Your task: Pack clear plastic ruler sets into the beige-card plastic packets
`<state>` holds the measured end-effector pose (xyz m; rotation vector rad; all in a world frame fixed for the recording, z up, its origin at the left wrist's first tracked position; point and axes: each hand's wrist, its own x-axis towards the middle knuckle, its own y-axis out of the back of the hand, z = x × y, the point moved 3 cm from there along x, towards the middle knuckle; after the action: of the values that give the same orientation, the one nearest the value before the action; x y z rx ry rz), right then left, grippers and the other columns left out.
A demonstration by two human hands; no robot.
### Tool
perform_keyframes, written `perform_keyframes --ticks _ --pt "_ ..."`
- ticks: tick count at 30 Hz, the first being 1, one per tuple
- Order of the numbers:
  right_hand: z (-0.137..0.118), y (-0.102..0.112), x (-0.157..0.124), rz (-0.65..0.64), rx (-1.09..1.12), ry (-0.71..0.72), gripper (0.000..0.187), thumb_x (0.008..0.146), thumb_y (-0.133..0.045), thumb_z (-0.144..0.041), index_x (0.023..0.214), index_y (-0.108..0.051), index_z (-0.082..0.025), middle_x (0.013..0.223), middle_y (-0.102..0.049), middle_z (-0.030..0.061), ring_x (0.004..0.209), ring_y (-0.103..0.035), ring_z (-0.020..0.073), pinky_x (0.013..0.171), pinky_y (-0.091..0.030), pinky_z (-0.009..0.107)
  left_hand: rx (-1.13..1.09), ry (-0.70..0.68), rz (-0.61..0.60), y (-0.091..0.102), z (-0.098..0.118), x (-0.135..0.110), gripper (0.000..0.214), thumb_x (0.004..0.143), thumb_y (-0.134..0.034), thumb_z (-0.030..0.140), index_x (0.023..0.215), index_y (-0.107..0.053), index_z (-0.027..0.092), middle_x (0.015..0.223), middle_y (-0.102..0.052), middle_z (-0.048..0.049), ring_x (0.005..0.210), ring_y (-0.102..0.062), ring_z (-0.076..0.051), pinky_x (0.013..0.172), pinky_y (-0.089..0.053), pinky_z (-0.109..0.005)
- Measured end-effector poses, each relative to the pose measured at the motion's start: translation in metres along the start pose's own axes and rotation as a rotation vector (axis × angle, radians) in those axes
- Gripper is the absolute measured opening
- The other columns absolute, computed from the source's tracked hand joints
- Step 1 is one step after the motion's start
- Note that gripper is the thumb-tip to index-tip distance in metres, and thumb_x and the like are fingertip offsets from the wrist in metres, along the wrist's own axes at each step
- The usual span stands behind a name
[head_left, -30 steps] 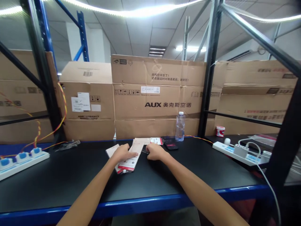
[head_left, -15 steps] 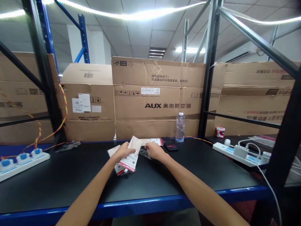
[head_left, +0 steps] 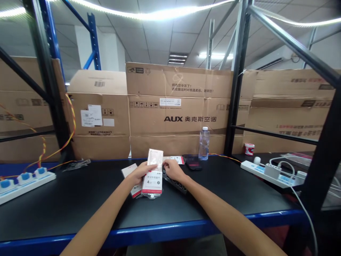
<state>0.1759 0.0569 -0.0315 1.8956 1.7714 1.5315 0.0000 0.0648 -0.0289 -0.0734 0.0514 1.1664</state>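
Left to right: white carton (head_left: 130,180) on the bench (head_left: 80,209); left grip (head_left: 138,174) closed on an upright sleeved card pack (head_left: 152,185); right grip (head_left: 173,170), its hold unclear, just beside the pack, over a black perforated strip (head_left: 176,182). A loose hold could let the pack slip.

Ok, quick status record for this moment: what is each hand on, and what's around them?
left hand: holds the white-and-red packet
right hand: fingertips at that packet's right edge
beneath left hand: white carton
beside right hand: black perforated strip
farther back: smartphone, water bottle
surface: black workbench
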Motion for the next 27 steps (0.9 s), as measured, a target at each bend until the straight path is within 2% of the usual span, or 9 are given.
perform_keyframes --ticks 4,9,13,16,19,21,25,27 --pt "-0.004 0.007 0.0 0.08 0.02 0.009 0.031 0.082 -0.046 -0.001 0.094 -0.071 -0.013 0.089 -0.073 0.0087 0.081 -0.064 0.0185 0.077 -0.045 0.026 0.033 -0.054 0.042 -0.003 0.006 -0.003 0.043 0.063 -0.087 0.04 0.092 -0.07 0.012 0.084 -0.075 -0.0108 0.072 -0.07 -0.022 0.061 -0.053 -0.029" --pt "-0.003 0.012 0.0 0.103 0.034 -0.006 0.028 0.082 -0.046 -0.001 0.088 -0.071 -0.013 0.087 -0.073 0.009 0.081 -0.064 0.0191 0.076 -0.045 0.026 0.139 -0.041 0.041 -0.005 0.003 -0.003 0.049 0.065 -0.084 0.05 0.092 -0.073 0.011 0.086 -0.076 -0.0124 0.075 -0.071 -0.024 0.058 -0.052 -0.028" --pt "-0.001 0.011 0.0 0.091 0.065 -0.018 0.029 0.079 -0.047 -0.001 0.085 -0.071 -0.014 0.086 -0.073 0.0075 0.08 -0.065 0.0181 0.074 -0.046 0.025 0.048 -0.025 -0.009 -0.009 -0.001 -0.002 0.049 0.064 -0.086 0.047 0.094 -0.073 0.01 0.092 -0.077 -0.0143 0.081 -0.073 -0.026 0.067 -0.056 -0.031" --pt "-0.002 0.008 0.001 0.078 0.244 -0.095 0.032 0.08 -0.045 -0.005 0.094 -0.072 -0.014 0.089 -0.074 0.006 0.078 -0.065 0.0169 0.07 -0.048 0.024 -0.056 -0.071 0.009 -0.01 0.002 0.0 0.042 0.067 -0.086 0.039 0.095 -0.073 0.009 0.089 -0.077 -0.0143 0.075 -0.073 -0.024 0.067 -0.057 -0.032" --pt "-0.005 0.003 0.001 -0.002 0.599 -0.242 0.034 0.087 -0.044 -0.017 0.104 -0.072 -0.015 0.091 -0.074 0.0056 0.074 -0.066 0.017 0.06 -0.048 0.024 -0.147 -0.146 0.133 -0.005 0.008 0.003 0.032 0.075 -0.08 0.031 0.096 -0.071 0.009 0.087 -0.077 -0.0133 0.069 -0.072 -0.021 0.064 -0.058 -0.03" --pt "-0.01 0.0 0.0 -0.086 0.743 -0.256 0.031 0.089 -0.049 -0.027 0.106 -0.072 -0.016 0.093 -0.074 0.0052 0.078 -0.067 0.0174 0.062 -0.05 0.024 -0.187 -0.18 0.234 0.001 0.011 0.005 0.027 0.078 -0.077 0.028 0.096 -0.071 0.009 0.086 -0.077 -0.0124 0.064 -0.071 -0.02 0.06 -0.057 -0.03" --pt "-0.017 -0.007 -0.005 -0.303 0.807 -0.179 0.031 0.077 -0.072 -0.036 0.101 -0.075 -0.016 0.093 -0.075 0.0039 0.088 -0.069 0.0193 0.083 -0.053 0.03 -0.217 -0.206 0.353 0.008 0.013 0.007 0.025 0.079 -0.076 0.028 0.094 -0.069 0.009 0.083 -0.076 -0.0118 0.062 -0.07 -0.021 0.057 -0.058 -0.031" --pt "-0.016 -0.008 -0.006 -0.311 0.805 -0.195 0.032 0.07 -0.079 -0.033 0.096 -0.076 -0.016 0.09 -0.075 0.0037 0.086 -0.07 0.0199 0.087 -0.054 0.033 -0.221 -0.224 0.378 0.009 0.013 0.008 0.026 0.077 -0.077 0.028 0.095 -0.07 0.01 0.084 -0.076 -0.0116 0.066 -0.071 -0.021 0.06 -0.058 -0.031"
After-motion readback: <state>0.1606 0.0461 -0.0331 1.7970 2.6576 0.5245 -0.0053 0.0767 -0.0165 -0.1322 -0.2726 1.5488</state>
